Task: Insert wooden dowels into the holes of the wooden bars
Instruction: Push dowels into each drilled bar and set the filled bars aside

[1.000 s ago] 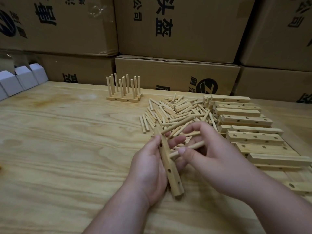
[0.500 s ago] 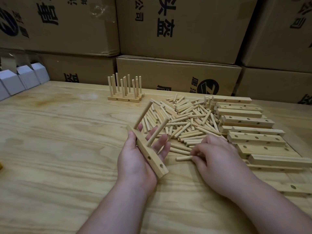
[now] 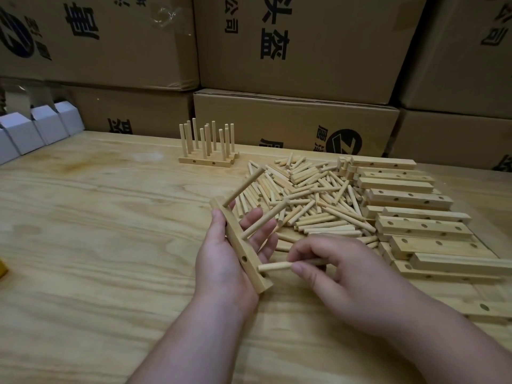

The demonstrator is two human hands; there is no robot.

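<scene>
My left hand (image 3: 221, 259) grips a wooden bar (image 3: 240, 249) held on edge above the table. Two dowels stick out of the bar toward the pile, one near its far end (image 3: 243, 187) and one at its middle (image 3: 263, 218). My right hand (image 3: 335, 275) pinches a third dowel (image 3: 274, 266) whose left tip touches the bar at a hole near its close end. One empty hole shows on the bar's side face. A loose pile of dowels (image 3: 310, 200) lies just beyond both hands.
Several drilled bars (image 3: 424, 225) are stacked at the right of the pile. Finished bars with upright dowels (image 3: 207, 151) stand at the back. Cardboard boxes (image 3: 296, 123) wall the table's far edge; small white boxes (image 3: 36, 128) sit far left.
My right hand picked a dowel from the pile's near edge and brought it left to the bar's close end. My left hand turned the bar slightly and kept hold.
</scene>
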